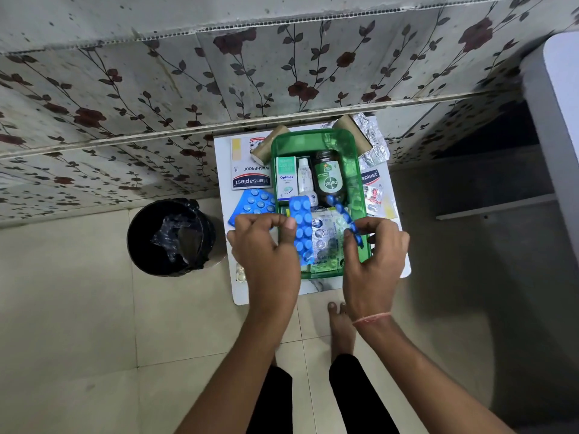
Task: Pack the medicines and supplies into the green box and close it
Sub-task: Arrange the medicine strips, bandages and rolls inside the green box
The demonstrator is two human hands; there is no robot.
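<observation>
The open green box (357,170) stands on a small white table (223,158). Inside it lie an Optibex carton (285,178), a white tube (304,177), a Dettol bottle (331,178) and silver-green pill strips (326,242). My left hand (266,249) pinches a blue tablet strip (302,228) over the box's near left part. Another blue tablet strip (344,219), seen edge-on, sits in my right hand (372,255) over the box's near right side. One more blue strip (253,203) lies on the table left of the box.
Hansaplast packs lie left (250,177) and right (370,178) of the box, bandage rolls (265,147) and silver foil strips (372,142) behind it. A black bin (172,236) stands on the floor to the left. My bare foot (340,327) is below the table.
</observation>
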